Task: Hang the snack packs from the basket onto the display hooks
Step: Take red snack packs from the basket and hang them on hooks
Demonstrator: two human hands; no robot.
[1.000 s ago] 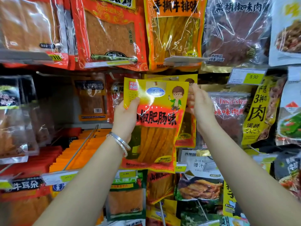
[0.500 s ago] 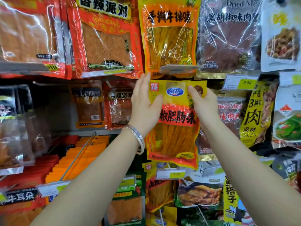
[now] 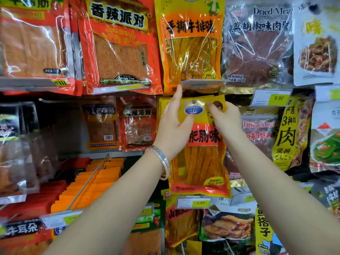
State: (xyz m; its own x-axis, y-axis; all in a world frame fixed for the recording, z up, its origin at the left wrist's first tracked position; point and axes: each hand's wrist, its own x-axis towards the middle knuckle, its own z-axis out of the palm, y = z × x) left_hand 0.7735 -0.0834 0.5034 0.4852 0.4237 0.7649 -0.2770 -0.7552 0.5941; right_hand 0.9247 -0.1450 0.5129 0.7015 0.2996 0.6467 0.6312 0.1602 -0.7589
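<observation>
Snack pack (image 3: 202, 157), yellow with red band: held upright against the display's middle row, just under a grey price-tag holder (image 3: 202, 83). Left hand (image 3: 172, 129) pinches its top-left edge, thumb in front. Right hand (image 3: 227, 120) pinches its top-right corner.

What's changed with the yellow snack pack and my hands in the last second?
The yellow snack pack moved right, its top now under the tag holder. The left hand slid from its left edge to the top. The right hand kept pinching the top right corner; the other packs hung unmoved.
</observation>
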